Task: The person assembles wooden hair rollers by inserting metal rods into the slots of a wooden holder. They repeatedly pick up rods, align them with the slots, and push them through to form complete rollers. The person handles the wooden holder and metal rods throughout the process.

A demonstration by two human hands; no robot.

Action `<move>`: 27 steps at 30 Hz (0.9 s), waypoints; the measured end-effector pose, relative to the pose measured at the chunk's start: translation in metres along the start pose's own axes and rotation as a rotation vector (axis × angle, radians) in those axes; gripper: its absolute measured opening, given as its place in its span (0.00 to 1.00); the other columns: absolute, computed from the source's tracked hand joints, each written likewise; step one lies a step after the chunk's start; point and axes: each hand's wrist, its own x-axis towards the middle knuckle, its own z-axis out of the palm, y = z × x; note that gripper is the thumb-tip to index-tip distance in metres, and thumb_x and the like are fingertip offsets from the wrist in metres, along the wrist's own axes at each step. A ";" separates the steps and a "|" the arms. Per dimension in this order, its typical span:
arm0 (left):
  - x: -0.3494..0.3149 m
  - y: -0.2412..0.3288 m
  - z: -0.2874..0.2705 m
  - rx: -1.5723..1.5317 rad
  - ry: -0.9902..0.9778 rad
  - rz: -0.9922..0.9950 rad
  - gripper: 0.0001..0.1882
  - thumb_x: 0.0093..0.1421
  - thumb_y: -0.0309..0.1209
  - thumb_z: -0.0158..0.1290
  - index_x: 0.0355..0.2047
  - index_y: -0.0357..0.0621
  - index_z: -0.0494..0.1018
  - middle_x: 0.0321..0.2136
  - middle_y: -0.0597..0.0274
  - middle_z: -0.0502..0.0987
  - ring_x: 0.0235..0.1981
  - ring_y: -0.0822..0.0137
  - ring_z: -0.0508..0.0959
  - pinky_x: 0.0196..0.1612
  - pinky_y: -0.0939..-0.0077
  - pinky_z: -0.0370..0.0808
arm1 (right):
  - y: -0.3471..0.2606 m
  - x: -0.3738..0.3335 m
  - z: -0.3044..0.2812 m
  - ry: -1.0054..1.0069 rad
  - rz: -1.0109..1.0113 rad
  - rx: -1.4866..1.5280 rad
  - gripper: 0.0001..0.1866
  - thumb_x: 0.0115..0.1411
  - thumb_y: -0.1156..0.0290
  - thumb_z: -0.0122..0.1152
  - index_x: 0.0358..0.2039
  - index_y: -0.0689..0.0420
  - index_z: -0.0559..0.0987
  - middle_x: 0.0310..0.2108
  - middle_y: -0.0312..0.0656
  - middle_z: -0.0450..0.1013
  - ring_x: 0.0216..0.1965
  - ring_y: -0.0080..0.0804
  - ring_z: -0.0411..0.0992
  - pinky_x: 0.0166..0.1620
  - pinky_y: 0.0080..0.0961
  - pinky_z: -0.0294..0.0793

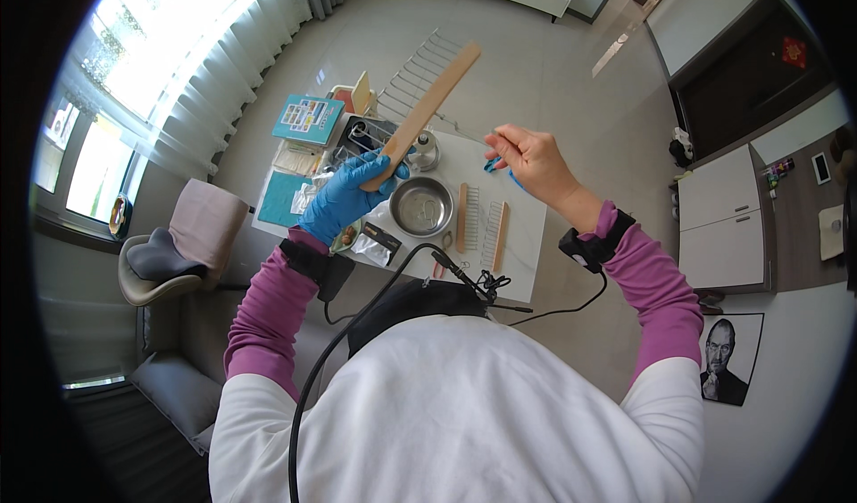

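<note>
My left hand [344, 196], in a blue glove, grips the lower end of a long flat wooden bar [427, 108], raised at a slant above the table. A row of thin metal wires [412, 73] shows along the bar's far-left side; whether they join it is hard to tell. My right hand [533, 157] is bare and raised right of the bar, fingers curled together; anything pinched there is too small to make out. Below, two wooden bars with rows of wire prongs [462, 219] [501, 237] lie beside a round metal bowl [421, 207].
On the white table [525, 262] lie a teal box [308, 119], a bottle [425, 146], a black-and-white packet [376, 245], small red-handled pliers [438, 267] and a blue item [493, 165]. A black cable [312, 369] crosses my front. A chair [192, 240] stands left.
</note>
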 end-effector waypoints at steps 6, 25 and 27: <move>0.000 0.001 0.002 -0.010 -0.072 0.000 0.16 0.62 0.35 0.50 0.45 0.35 0.68 0.36 0.59 0.74 0.29 0.75 0.71 0.32 0.85 0.69 | 0.006 0.018 -0.017 -0.127 0.560 0.892 0.14 0.65 0.66 0.51 0.37 0.67 0.76 0.33 0.47 0.75 0.32 0.26 0.77 0.30 0.14 0.78; 0.013 -0.005 0.004 -0.166 -0.084 0.007 0.18 0.63 0.34 0.50 0.49 0.38 0.67 0.38 0.59 0.75 0.32 0.77 0.75 0.32 0.88 0.74 | 0.022 0.008 0.002 -0.027 -0.222 -0.465 0.40 0.58 0.58 0.61 0.56 0.78 0.56 0.29 0.51 0.73 0.29 0.42 0.74 0.35 0.27 0.74; 0.013 -0.003 0.005 -0.178 -0.126 0.002 0.18 0.63 0.34 0.50 0.50 0.38 0.67 0.39 0.59 0.75 0.33 0.77 0.75 0.32 0.87 0.74 | 0.024 0.008 0.003 -0.003 -0.276 -0.511 0.38 0.59 0.55 0.59 0.53 0.78 0.60 0.28 0.51 0.72 0.27 0.42 0.73 0.32 0.28 0.74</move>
